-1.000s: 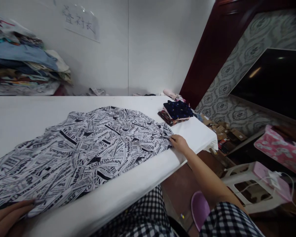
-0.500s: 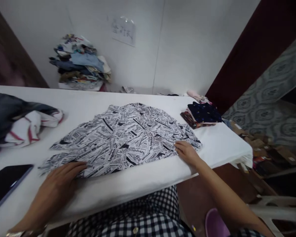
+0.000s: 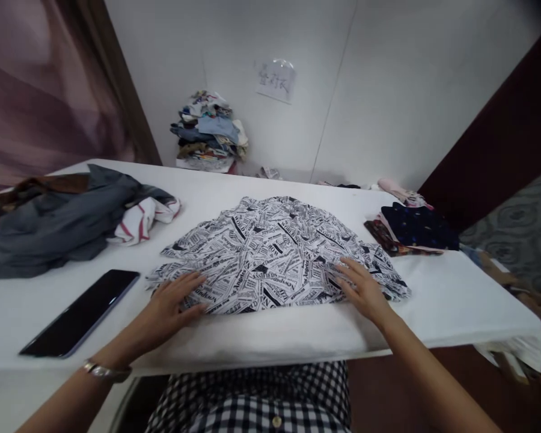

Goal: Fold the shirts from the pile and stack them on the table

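Observation:
Spread across the white-covered table [image 3: 261, 337] in front of me lies a white garment [image 3: 270, 258] with black newspaper print; it looks like a shirt. My left hand [image 3: 174, 304] rests at its near left edge, thumb apart from the fingers. On its near right part, my right hand [image 3: 360, 288] lies with fingers spread over the cloth. Neither hand grips the fabric. A black phone [image 3: 81, 313] lies on the table left of my left hand.
Grey and brown clothes [image 3: 72, 216] with a red-striped white cloth [image 3: 146, 219] lie at the left. A folded dark blue garment [image 3: 419, 225] tops a small stack at the right. A tall clothes pile [image 3: 210, 129] stands against the wall.
The camera view has swung left, bringing more of the clothes and phone into sight. My right hand has gone from closed fingers at the garment's edge to spread fingers over it.

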`<state>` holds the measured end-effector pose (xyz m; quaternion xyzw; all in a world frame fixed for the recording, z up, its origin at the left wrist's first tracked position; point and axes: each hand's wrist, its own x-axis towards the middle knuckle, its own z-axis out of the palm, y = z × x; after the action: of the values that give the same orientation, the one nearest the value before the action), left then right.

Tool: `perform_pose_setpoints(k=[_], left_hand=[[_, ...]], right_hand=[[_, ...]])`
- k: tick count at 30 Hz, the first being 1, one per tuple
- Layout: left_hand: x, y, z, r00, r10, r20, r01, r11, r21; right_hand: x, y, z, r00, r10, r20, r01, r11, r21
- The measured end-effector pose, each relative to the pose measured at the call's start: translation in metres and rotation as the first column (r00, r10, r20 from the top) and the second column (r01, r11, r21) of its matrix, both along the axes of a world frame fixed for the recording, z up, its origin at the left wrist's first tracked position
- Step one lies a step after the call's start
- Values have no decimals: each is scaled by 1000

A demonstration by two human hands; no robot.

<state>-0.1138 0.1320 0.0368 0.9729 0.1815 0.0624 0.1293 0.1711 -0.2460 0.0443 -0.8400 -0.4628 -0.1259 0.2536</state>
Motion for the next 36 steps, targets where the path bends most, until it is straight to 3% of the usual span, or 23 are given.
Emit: perform_pose_setpoints(k=[4, 7, 11, 15, 18, 21, 24, 27, 33, 36], left_hand=[[26, -25, 7, 998, -24, 51, 16, 989, 146], [45, -25, 1, 996, -85, 29, 78, 979, 188], [53, -3, -16, 995, -102, 3, 99, 980, 172], [50, 16, -25, 989, -149, 4, 146, 975, 164], [52, 23, -16, 989, -145, -6, 145, 984, 105], [68, 29, 5, 996, -92, 3, 92, 995, 27], [103, 38, 29, 998, -54, 13, 54, 999, 11], [152, 53, 42, 1000, 15, -8, -15, 1000, -5], [249, 99, 34, 974, 223, -36, -222, 975, 11], [292, 108, 28, 971, 239, -2, -238, 970, 37]], right_hand=[[-5, 51, 8, 989, 144, -17, -144, 990, 10], [1, 70, -2, 982, 163, -101, -178, 968, -175], [14, 64, -28, 982, 69, -176, -133, 911, -389], [17, 53, -45, 990, 70, -124, -112, 922, -370], [14, 53, -48, 991, 74, -115, -111, 926, -362], [13, 54, -48, 990, 70, -122, -111, 924, -366], [13, 54, -50, 990, 75, -118, -112, 930, -350], [14, 54, -53, 991, 78, -107, -110, 934, -339], [13, 53, -53, 990, 85, -114, -117, 940, -320], [10, 53, -50, 988, 72, -135, -113, 936, -333]])
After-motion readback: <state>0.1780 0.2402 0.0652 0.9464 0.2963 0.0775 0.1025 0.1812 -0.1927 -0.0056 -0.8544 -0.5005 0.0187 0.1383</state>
